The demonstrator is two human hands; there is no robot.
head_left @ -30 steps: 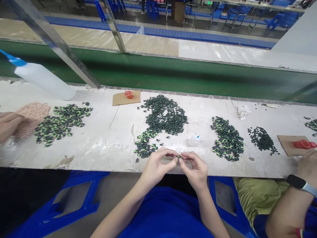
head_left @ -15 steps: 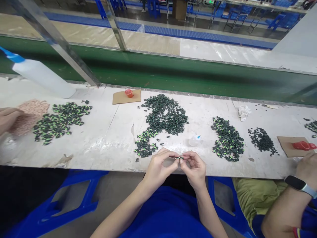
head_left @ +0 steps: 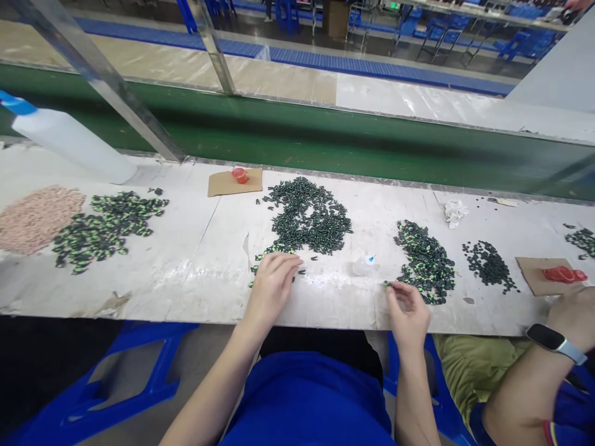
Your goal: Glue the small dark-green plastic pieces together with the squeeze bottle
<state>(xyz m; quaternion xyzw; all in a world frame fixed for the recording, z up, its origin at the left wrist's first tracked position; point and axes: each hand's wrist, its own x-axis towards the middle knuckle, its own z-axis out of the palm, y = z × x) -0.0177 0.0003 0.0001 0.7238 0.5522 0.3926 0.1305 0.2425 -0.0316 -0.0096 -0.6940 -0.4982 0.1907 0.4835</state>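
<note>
My left hand hangs over a small heap of black-and-lime-green pieces, covering most of it. Its fingers are drawn together; whatever lies between them is hidden. Out to the right, my right hand pinches a small dark piece between thumb and fingertips. That hand is just in front of a bigger heap of black-and-lime pieces. Beyond my left hand spreads a large heap of small dark green pieces. A small clear bottle with a blue tip stands between my hands.
A red cup sits on cardboard at the back. Leftward are pink pieces, another black-and-lime heap and a large white bottle. At right lie black discs, near a co-worker's watch-wearing arm.
My hands were together holding a small piece at the table's front edge. They have parted, the left moving to the small heap, the right going right with a piece. The hand at far left has gone.
</note>
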